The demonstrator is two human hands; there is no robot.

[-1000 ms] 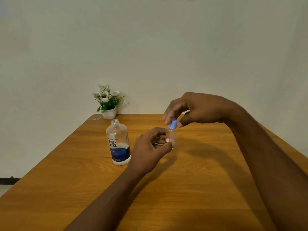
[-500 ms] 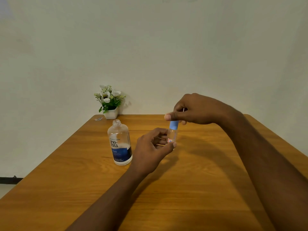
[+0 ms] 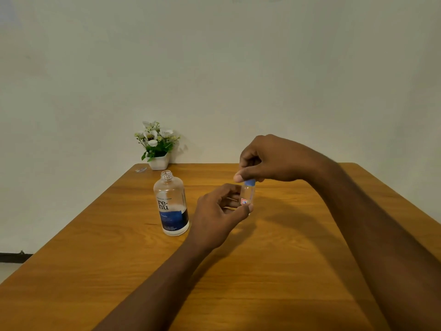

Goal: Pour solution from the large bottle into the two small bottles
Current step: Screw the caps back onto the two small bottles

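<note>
Left hand [image 3: 218,211] grips small bottle [image 3: 247,195]; right hand [image 3: 267,158] pinches its blue cap [image 3: 249,182].

Large bottle [image 3: 171,204]: clear, uncapped, upright on table [image 3: 286,259], dark lettering above blue label band. Small bottle [image 3: 248,195]: clear, slim, upright, blue cap [image 3: 249,182] on top, red-edged sticker [image 3: 244,201] near base; held at 3 o'clock from large bottle, close beside, not touching.

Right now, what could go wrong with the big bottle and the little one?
1. The large bottle stands uncapped close beside the left hand; a bump could tip it and spill solution on the table.
2. The small bottle is held only by that hand's fingers while the right hand pinches its blue cap; a hard twist might make it slip.
</note>
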